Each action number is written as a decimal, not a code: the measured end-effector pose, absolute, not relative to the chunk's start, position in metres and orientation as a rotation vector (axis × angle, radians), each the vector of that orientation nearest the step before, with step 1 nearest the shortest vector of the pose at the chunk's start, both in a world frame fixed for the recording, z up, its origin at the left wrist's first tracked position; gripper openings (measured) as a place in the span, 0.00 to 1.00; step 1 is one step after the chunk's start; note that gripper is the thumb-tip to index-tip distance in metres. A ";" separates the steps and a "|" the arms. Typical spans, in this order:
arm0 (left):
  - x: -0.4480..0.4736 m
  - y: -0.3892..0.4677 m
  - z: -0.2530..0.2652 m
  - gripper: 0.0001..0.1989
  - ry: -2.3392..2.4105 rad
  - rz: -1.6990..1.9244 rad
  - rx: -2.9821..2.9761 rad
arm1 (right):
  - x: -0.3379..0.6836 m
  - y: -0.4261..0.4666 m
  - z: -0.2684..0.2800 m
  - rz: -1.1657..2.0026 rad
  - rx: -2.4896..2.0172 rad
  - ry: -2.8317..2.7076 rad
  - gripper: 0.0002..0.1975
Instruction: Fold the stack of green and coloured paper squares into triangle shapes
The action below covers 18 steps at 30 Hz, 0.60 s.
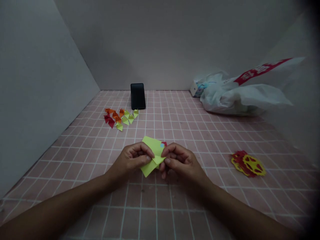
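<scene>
Between my two hands is a small folded piece of yellow paper [158, 160]. My left hand [135, 156] pinches its left side with thumb and forefinger. At the right corner, my right hand [182, 161] grips the same paper between thumb and forefinger, its other fingers curled beneath. Under the folded piece lie flat yellow paper sheets [150, 143], with a bit of red paper [164, 144] and a light blue patch [162, 145] showing at their edge. My fingers hide part of these sheets.
Several folded paper pieces in red, orange and yellow [119, 126] lie at the left, near a propped black phone [138, 96]. Red and yellow cut-out shapes [253, 165] lie at the right. A white plastic bag [232, 96] and a box [196, 89] stand at the back right.
</scene>
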<state>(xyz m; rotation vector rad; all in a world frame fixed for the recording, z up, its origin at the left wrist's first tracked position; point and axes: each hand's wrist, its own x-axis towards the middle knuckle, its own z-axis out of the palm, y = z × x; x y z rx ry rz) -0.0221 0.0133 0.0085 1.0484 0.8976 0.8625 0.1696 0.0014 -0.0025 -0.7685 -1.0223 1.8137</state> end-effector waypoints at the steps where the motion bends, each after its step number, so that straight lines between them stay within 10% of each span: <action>1: -0.022 0.013 0.008 0.03 0.893 0.865 1.055 | 0.170 0.002 -0.002 1.820 -0.769 -1.021 0.05; 18: -0.024 0.013 0.011 0.01 0.920 0.911 1.210 | 0.172 0.003 0.004 1.908 -0.754 -0.967 0.07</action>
